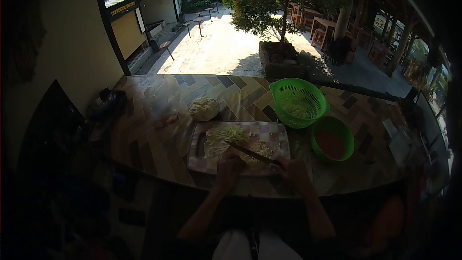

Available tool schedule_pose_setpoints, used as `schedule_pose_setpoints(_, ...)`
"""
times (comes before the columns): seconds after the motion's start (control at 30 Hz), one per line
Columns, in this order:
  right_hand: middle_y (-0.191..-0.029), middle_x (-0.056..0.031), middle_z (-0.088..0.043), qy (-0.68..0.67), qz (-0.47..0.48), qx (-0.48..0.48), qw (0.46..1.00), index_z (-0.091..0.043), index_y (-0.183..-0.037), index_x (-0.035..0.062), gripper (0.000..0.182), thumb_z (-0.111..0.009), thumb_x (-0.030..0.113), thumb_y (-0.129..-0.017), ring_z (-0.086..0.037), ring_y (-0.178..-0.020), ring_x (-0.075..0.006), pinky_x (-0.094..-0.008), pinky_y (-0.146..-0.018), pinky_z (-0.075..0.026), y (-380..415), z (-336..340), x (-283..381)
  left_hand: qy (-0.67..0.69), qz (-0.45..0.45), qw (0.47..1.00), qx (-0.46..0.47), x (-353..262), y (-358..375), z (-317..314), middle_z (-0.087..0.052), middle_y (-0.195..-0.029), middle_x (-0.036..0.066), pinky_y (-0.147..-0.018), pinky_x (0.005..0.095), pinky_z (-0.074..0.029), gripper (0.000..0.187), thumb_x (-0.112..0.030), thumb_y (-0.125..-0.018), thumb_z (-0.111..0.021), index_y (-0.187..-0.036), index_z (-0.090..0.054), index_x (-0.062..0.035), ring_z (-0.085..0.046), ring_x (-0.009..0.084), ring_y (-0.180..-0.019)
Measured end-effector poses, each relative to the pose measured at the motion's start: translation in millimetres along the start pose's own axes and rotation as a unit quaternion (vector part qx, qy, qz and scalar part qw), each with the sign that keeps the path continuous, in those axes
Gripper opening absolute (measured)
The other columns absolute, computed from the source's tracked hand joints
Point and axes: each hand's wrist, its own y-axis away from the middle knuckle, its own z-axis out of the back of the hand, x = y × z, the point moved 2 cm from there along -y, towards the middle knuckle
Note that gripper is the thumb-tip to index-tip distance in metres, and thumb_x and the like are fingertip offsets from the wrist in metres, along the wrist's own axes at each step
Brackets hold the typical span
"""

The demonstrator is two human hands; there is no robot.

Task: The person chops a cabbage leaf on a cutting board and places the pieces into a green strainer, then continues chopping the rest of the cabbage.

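My right hand (pixel 292 170) is closed around the handle of a kitchen knife (pixel 250 152), its blade pointing left and away over the cutting board. Curled fingers of my left hand (pixel 231 165) press at the near edge of a piece of cabbage (pixel 215 148), close to the blade; dim light hides the fingertips. Beneath both is a pink-and-white checked cutting board (pixel 273 127) with a handle slot on its left. Shredded cabbage (pixel 234 133) lies behind the blade, and small scraps (pixel 263 148) are scattered to the right.
Behind the board sits a larger cabbage (pixel 204 109), beside a clear plastic bag (pixel 161 94). A green colander (pixel 278 94) containing pale shreds stands at the back right. Nearer is a green bowl (pixel 350 140) with orange contents. The patterned table (pixel 144 139) borders a sunlit courtyard.
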Motion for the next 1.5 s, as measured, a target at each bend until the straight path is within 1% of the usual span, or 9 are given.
schedule_pose_setpoints(0.3,-0.071,-0.0123,-0.066,0.046,-0.002,-0.023,0.999,-0.066,-0.097,0.0141,0.032,-0.057,0.044,-0.092,-0.067,-0.064,-0.0316,-0.0426,-0.056,-0.052,5,-7,-4,-0.069,-0.109,0.968,-0.217,-23,0,13,-0.064,-0.098,0.005,-0.087,0.0397,-0.044,0.027,-0.011,-0.064,-0.083,-0.086,-0.068,-0.0093,-0.058,0.024,-0.102)
schedule_pose_setpoints(0.33,-0.071,-0.0119,-0.067,0.048,0.003,-0.02,0.999,-0.066,-0.096,0.0142,0.032,-0.057,0.044,-0.092,-0.067,-0.063,-0.0311,-0.0422,-0.056,-0.052,5,-7,-5,-0.103,-0.134,0.967,-0.192,-37,-5,23,-0.062,-0.106,0.003,-0.093,0.0426,-0.039,0.03,-0.013,-0.068,-0.08,-0.095,-0.067,-0.0098,-0.054,0.0219,-0.107)
schedule_pose_setpoints(0.43,-0.073,-0.0096,-0.067,0.06,0.023,-0.022,0.998,-0.066,-0.094,0.0148,0.032,-0.058,0.046,-0.09,-0.067,-0.063,-0.0302,-0.0413,-0.056,-0.052,3,-5,-6,-0.189,-0.208,0.957,-0.066,-33,-17,30,-0.066,-0.1,0.005,-0.094,0.038,-0.041,0.024,-0.008,-0.073,-0.074,-0.097,-0.069,-0.0078,-0.056,0.0242,-0.103)
schedule_pose_setpoints(0.53,-0.074,-0.0082,-0.067,0.058,0.033,-0.027,0.997,-0.066,-0.093,0.0147,0.032,-0.059,0.046,-0.09,-0.067,-0.064,-0.0294,-0.0408,-0.057,-0.052,2,-5,-4,-0.12,-0.173,0.977,0.017,-11,-24,28,-0.066,-0.09,0.005,-0.092,0.0411,-0.038,0.011,-0.012,-0.079,-0.064,-0.088,-0.07,-0.0104,-0.06,0.023,-0.095)
schedule_pose_setpoints(1.03,-0.07,-0.0098,-0.066,0.074,0.027,0.023,0.997,-0.066,-0.104,0.0173,0.032,-0.056,0.046,-0.092,-0.067,-0.065,-0.0288,-0.0394,-0.06,-0.052,0,-14,-13,-0.16,-0.208,0.965,0.016,-9,-28,21,-0.066,-0.088,0.008,-0.082,0.0396,-0.052,0.017,0.0,-0.073,-0.061,-0.087,-0.07,-0.0057,-0.062,0.0272,-0.092)
schedule_pose_setpoints(1.13,-0.065,-0.012,-0.064,0.027,-0.008,0.015,0.999,-0.067,-0.106,0.0165,0.036,-0.054,0.048,-0.093,-0.067,-0.064,-0.0305,-0.0411,-0.059,-0.052,-2,3,-10,-0.145,-0.233,0.954,-0.117,-22,-23,11,-0.066,-0.09,0.009,-0.081,0.0384,-0.052,0.016,0.001,-0.076,-0.065,-0.089,-0.07,-0.0056,-0.062,0.0262,-0.094)
schedule_pose_setpoints(1.33,-0.064,-0.0141,-0.064,-0.016,-0.058,0.007,0.998,-0.069,-0.104,0.0144,0.04,-0.053,0.05,-0.093,-0.065,-0.064,-0.0339,-0.0448,-0.058,-0.05,11,11,-6,-0.044,-0.124,0.979,-0.154,-27,-3,-2,-0.066,-0.091,0.011,-0.078,0.0384,-0.052,0.012,-0.004,-0.079,-0.072,-0.09,-0.07,-0.0042,-0.063,0.0281,-0.091)
schedule_pose_setpoints(1.43,-0.064,-0.0152,-0.063,-0.032,-0.085,-0.026,0.996,-0.067,-0.105,0.0134,0.04,-0.052,0.049,-0.094,-0.065,-0.065,-0.0356,-0.0459,-0.059,-0.05,16,11,-2,-0.018,-0.05,0.997,-0.049,-19,-3,-7,-0.067,-0.088,0.013,-0.077,0.0388,-0.05,0.012,-0.006,-0.078,-0.072,-0.09,-0.071,-0.0025,-0.063,0.0297,-0.087)
schedule_pose_setpoints(1.5,-0.065,-0.0162,-0.063,-0.033,-0.103,-0.016,0.994,-0.066,-0.104,0.0124,0.039,-0.051,0.048,-0.095,-0.065,-0.066,-0.0365,-0.0466,-0.06,-0.05,19,6,4,-0.044,-0.11,0.993,-0.013,-11,-5,-9,-0.068,-0.086,0.014,-0.078,0.0395,-0.05,0.013,-0.008,-0.077,-0.072,-0.088,-0.071,-0.0012,-0.063,0.0303,-0.086)
